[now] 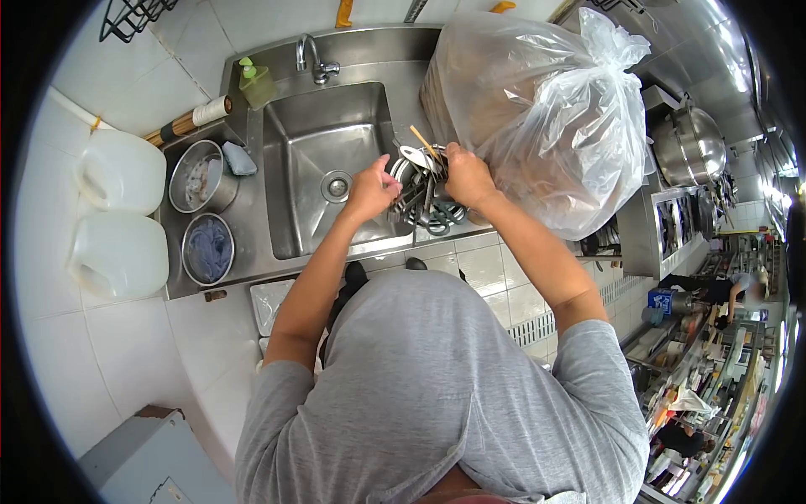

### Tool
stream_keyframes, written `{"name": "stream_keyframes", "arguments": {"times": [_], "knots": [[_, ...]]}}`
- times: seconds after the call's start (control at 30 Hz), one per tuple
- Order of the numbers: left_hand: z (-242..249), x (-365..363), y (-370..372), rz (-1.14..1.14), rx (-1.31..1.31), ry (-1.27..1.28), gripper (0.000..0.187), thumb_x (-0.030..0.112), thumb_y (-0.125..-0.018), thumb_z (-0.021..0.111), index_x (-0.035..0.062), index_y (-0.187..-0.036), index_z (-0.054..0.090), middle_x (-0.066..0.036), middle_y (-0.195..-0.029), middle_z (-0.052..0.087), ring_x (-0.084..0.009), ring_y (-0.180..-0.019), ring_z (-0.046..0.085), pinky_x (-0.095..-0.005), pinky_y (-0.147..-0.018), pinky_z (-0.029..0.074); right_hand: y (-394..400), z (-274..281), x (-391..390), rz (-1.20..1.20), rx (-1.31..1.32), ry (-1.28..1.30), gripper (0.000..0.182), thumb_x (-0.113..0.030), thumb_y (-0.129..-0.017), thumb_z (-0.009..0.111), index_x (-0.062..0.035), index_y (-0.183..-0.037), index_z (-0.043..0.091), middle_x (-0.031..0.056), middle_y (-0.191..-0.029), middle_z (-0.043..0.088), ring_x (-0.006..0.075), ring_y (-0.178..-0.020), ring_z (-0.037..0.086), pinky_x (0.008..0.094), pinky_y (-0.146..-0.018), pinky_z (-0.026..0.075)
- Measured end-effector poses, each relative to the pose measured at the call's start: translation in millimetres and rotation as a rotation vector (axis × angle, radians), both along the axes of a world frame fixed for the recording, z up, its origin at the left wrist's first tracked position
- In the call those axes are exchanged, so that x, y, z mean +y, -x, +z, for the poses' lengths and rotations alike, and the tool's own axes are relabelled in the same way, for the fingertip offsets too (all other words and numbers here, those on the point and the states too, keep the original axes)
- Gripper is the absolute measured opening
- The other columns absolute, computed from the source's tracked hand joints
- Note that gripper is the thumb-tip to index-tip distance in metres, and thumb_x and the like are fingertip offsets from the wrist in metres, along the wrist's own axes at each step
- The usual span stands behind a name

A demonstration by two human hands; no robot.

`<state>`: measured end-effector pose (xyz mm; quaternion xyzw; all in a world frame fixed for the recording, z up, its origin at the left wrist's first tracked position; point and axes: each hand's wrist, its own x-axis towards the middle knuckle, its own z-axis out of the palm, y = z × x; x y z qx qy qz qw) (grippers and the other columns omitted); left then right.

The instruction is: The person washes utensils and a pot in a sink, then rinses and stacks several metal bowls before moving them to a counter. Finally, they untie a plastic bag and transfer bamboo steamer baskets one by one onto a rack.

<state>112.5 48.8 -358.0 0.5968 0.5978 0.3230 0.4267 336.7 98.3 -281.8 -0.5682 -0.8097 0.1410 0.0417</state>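
Note:
A jumbled pile of metal utensils (426, 186), with spoons and scissor handles showing, lies at the right edge of the steel sink (294, 193). My left hand (371, 190) is at the pile's left side, fingers apart, with nothing visible in it. At the pile's upper right, my right hand (468, 175) has its fingers closed around something among the utensils that I cannot make out. A wooden stick (422, 140) pokes up from the pile beside a white spoon (415, 156).
A large, tied clear bag (546, 118) stands right of the sink. Left are two metal bowls (208, 249), a green soap bottle (256, 82) and plastic jugs (122, 252). The faucet (316, 60) is behind. Far right, people work in a kitchen.

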Motion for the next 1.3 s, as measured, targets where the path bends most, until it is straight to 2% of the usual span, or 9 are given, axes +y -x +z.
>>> {"name": "stream_keyframes", "arguments": {"times": [0.1,0.3,0.5,0.7,0.83,0.93,1.0,1.13,1.3], "knots": [[-1,5,-6,0.011,-0.038,0.043,0.072,0.010,-0.084,0.074,-0.0001,-0.149,0.046,-0.013,-0.099,0.077,-0.0279,-0.093,0.073,-0.0374,-0.090,0.054,0,-3,0,-0.071,0.019,-0.013,0.034,0.004,-0.075,0.067,0.0031,-0.108,0.057,0.0292,-0.110,0.068,0.0459,-0.106,0.066,0.0512,-0.091,0.055],[-15,7,-3,0.123,-0.261,0.200,0.071,0.019,-0.088,0.077,0.0026,-0.149,0.046,-0.006,-0.084,0.073,-0.0166,-0.074,0.070,-0.0358,-0.075,0.057,5,13,3,-0.054,0.030,0.000,0.028,0.004,-0.075,0.063,0.0026,-0.103,0.059,0.0300,-0.099,0.069,0.0476,-0.100,0.067,0.0532,-0.089,0.054],[0,15,1,-0.139,-0.047,0.135,0.039,0.031,-0.094,0.075,0.0015,-0.119,0.069,-0.003,-0.075,0.068,-0.0090,-0.066,0.059,-0.0276,-0.062,0.050,2,43,22,0.024,0.081,0.017,0.021,0.000,-0.077,0.061,0.0063,-0.096,0.066,0.0338,-0.097,0.069,0.0475,-0.100,0.068,0.0531,-0.091,0.054],[-9,34,8,-0.149,-0.409,0.197,0.030,0.028,-0.100,0.063,-0.0010,-0.108,0.067,-0.003,-0.086,0.069,-0.0097,-0.071,0.061,-0.0306,-0.068,0.051,3,63,36,-0.029,0.183,0.028,0.020,-0.005,-0.075,0.060,0.0021,-0.092,0.067,0.0276,-0.090,0.071,0.0442,-0.089,0.070,0.0483,-0.082,0.056],[28,33,49,-0.239,-0.078,-0.145,0.023,0.018,-0.098,0.058,-0.0021,-0.108,0.066,-0.002,-0.090,0.069,-0.0098,-0.078,0.060,-0.0300,-0.072,0.051,7,71,33,-0.082,0.517,0.302,0.023,-0.022,-0.087,0.069,-0.0001,-0.094,0.065,0.0194,-0.081,0.071,0.0348,-0.078,0.070,0.0438,-0.070,0.054],[85,10,84,-0.105,-0.047,-0.052,0.023,0.015,-0.096,0.057,-0.0034,-0.104,0.067,-0.002,-0.086,0.069,-0.0117,-0.077,0.059,-0.0314,-0.073,0.049,4,71,7,-0.141,0.873,0.444,0.030,-0.031,-0.095,0.068,-0.0014,-0.101,0.066,0.0177,-0.084,0.072,0.0327,-0.081,0.071,0.0422,-0.072,0.054],[89,-12,111,0.042,-0.167,-0.013,0.024,0.017,-0.096,0.057,-0.0043,-0.102,0.068,-0.003,-0.085,0.069,-0.0128,-0.076,0.059,-0.0324,-0.072,0.049,-10,34,-18,0.261,0.388,0.169,0.039,-0.040,-0.100,0.060,-0.0021,-0.107,0.067,0.0179,-0.089,0.073,0.0349,-0.085,0.072,0.0444,-0.077,0.055],[75,-50,157,0.096,-0.095,0.119,0.024,0.016,-0.095,0.057,-0.0016,-0.107,0.068,-0.002,-0.086,0.068,-0.0111,-0.074,0.059,-0.0299,-0.070,0.049,-9,-29,-60,0.409,-0.132,0.316,0.047,-0.046,-0.104,0.049,-0.0035,-0.102,0.070,0.0178,-0.093,0.074,0.0382,-0.093,0.071,0.0511,-0.082,0.055],[17,-88,160,0.220,-0.494,0.334,0.025,0.011,-0.094,0.056,-0.0010,-0.114,0.066,-0.004,-0.091,0.070,-0.0121,-0.074,0.064,-0.0284,-0.069,0.052,1,-26,-59,0.437,-0.249,0.232,0.042,-0.047,-0.099,0.058,-0.0072,-0.091,0.071,0.0143,-0.087,0.074,0.0344,-0.088,0.072,0.0479,-0.078,0.056]]}}
